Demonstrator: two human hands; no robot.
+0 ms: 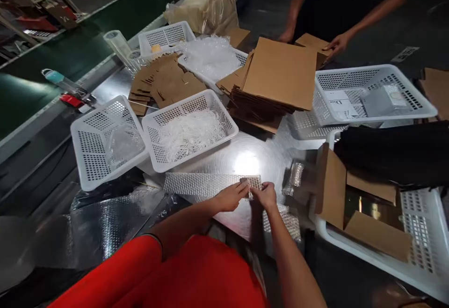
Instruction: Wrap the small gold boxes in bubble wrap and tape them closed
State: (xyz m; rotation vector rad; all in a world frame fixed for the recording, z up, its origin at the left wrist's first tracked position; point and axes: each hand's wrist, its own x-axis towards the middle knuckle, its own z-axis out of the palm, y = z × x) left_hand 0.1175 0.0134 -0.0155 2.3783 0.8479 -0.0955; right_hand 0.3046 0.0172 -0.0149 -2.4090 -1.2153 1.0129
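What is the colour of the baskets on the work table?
The baskets are white, with perforated sides; this shows in the head view, the only view.

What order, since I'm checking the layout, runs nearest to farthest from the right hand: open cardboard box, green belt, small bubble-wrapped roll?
1. Bubble-wrapped roll, right of the right hand
2. Open cardboard box, farther right
3. Green belt, far left

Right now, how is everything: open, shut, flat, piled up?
Wrap, laid out, one end bundled
Left hand, fingers on wrap
Right hand, fingers gripping wrap
Box, open, flaps spread
Cardboard, stacked flat
Shreds, loose, heaped
Clear bag, bulging
White baskets, open on top
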